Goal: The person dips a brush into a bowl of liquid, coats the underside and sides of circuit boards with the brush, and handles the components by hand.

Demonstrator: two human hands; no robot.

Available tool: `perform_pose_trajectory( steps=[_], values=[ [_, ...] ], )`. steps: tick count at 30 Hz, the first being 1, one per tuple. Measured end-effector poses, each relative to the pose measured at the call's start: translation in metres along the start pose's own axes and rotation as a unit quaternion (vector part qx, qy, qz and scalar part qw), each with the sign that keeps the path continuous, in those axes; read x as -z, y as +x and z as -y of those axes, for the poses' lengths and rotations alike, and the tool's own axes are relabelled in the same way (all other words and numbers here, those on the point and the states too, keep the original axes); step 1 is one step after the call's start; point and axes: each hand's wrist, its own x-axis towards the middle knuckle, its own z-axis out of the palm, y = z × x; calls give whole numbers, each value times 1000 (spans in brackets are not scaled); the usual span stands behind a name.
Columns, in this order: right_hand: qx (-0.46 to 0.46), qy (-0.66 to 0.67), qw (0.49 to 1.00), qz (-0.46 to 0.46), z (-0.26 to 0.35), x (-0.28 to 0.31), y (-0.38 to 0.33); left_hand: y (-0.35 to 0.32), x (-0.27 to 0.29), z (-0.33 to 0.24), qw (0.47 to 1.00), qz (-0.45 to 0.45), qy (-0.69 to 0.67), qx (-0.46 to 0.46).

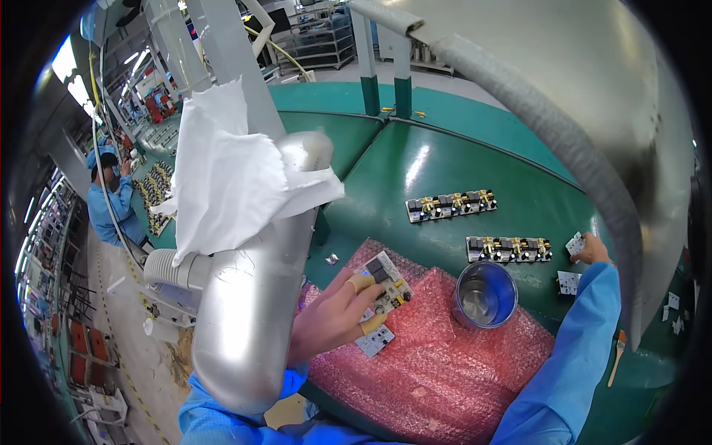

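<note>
Pink bubble wrap [445, 371] carries the work — left hand [334, 319] clamps a small circuit board [389, 282] over it (fingertips taped). Right hand [592, 251] pinches a white part [575, 243] on the green bench [445, 170]; steady alignment probably follows.

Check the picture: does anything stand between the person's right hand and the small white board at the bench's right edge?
Nothing visible does. The right hand already touches the small white board on the green bench.
</note>
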Motion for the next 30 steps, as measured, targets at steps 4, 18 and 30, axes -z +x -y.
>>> perform_pose_trajectory(
  steps=[4,18,30],
  values=[
    [1,-25,998,-54,17,14,-10,3,7,-7,999,-25,-31,8],
    [169,170,960,-147,48,89,-163,-9,-7,-16,995,-11,-96,4],
    [161,662,725,101,79,87,-292,-41,-15,-12,994,-22,-106,0]
  ],
)
